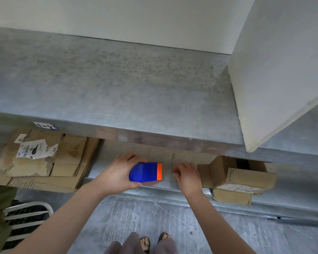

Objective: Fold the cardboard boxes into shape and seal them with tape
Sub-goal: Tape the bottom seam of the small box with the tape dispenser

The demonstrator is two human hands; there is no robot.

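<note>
flat cardboard stack (44,162) on lower shelf (95,167) left, unfolded | left hand (116,173) wraps blue tape dispenser (145,171) | clear tape (167,173) runs short to right hand (188,176), fingertips pinching its end | folded boxes (233,173) shelf right, apart from hands | risk: free tape curls, sticks to itself or fingers; no box beneath

Reaching forward and down with both bare forearms. Gripping a blue and orange tape dispenser (145,172) in the left hand (117,173), fingers and thumb curled round it. Pinching the clear tape (167,174) with curled fingertips of the right hand (188,176), near the left.
</note>
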